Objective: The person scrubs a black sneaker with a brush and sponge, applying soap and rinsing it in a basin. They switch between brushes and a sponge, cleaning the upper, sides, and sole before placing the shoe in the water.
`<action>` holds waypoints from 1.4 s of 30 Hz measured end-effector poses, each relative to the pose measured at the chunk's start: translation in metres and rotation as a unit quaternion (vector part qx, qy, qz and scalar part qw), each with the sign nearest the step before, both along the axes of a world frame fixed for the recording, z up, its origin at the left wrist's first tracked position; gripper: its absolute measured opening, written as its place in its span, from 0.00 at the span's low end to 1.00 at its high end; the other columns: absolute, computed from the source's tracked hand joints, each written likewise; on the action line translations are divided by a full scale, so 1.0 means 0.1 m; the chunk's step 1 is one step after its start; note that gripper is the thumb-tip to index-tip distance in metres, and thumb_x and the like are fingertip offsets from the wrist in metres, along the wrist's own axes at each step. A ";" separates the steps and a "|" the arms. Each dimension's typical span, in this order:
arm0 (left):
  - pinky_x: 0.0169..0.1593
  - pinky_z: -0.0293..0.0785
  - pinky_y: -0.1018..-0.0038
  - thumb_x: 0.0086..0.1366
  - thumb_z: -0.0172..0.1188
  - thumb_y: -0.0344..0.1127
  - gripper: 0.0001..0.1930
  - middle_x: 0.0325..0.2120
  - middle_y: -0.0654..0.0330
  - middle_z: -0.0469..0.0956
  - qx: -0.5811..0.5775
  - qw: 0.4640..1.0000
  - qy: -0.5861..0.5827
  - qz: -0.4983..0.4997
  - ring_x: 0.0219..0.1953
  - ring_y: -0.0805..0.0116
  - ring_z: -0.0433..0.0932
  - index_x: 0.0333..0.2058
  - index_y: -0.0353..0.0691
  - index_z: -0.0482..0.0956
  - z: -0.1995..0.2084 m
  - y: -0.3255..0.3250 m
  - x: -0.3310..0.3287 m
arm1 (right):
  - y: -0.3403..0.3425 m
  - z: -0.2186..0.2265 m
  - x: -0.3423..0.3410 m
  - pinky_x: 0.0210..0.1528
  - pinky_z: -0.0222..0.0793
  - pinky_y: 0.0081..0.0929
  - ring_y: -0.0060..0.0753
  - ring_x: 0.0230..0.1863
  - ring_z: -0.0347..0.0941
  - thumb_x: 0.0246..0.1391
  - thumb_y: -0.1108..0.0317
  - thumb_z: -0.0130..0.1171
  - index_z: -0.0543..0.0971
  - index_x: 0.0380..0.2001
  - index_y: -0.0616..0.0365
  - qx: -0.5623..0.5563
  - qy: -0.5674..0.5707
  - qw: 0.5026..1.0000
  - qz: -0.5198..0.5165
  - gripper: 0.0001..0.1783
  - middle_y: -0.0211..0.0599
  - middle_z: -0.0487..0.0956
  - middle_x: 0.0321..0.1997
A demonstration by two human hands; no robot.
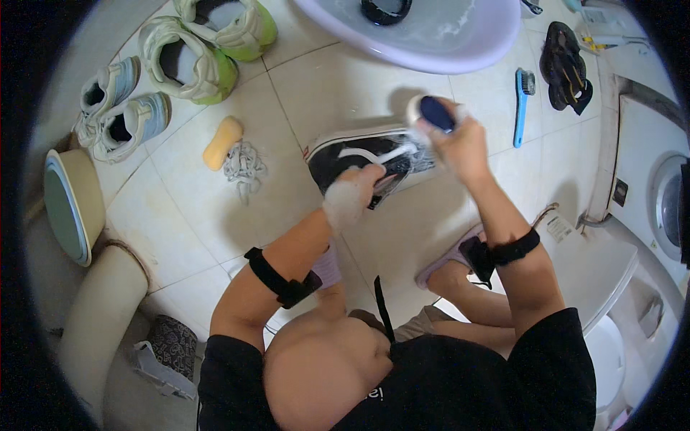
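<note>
A black canvas sneaker (327, 164) with a white side stripe and a white sole edge lies on its side on the tiled floor. My left hand (350, 192), covered in white foam, is closed on the shoe's near edge. My right hand (463, 147) grips a scrubbing brush (436, 115) with a dark blue back and a pale rim. The brush is at the right end of the shoe, where suds lie on the fabric; its bristles are hidden. To the left of the shoe lie a yellow bar of soap (223, 144) and a bundle of grey-white shoelaces (246, 169).
A lilac basin (424, 61) of cloudy water holds a black shoe (386, 10). Green-white sneakers (190, 68) and light-blue sneakers (133, 126) stand at left, near a cream basin (75, 205). At right are a blue brush (520, 108), dark sandals (564, 68) and a washing machine (643, 172).
</note>
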State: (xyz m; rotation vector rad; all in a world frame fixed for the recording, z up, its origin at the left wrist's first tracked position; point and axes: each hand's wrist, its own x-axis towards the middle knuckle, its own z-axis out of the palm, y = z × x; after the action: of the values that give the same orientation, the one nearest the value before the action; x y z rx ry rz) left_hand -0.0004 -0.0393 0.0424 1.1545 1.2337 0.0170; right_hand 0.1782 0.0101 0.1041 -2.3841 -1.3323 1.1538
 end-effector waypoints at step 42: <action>0.51 0.75 0.69 0.64 0.55 0.39 0.16 0.40 0.54 0.75 -0.337 0.789 -0.251 0.448 0.41 0.62 0.75 0.44 0.34 0.71 -0.10 0.12 0.34 | 0.03 -0.26 0.55 0.33 0.73 0.34 0.44 0.30 0.79 0.43 0.54 0.66 0.77 0.40 0.64 0.137 -0.130 0.976 0.106 0.26 0.52 0.80 0.28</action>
State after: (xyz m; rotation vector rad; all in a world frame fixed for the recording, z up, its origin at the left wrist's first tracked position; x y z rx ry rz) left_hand 0.0332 -0.0270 0.0327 -0.1418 1.0517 0.5245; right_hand 0.2328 0.0130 0.0776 -2.2888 -1.7371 0.6579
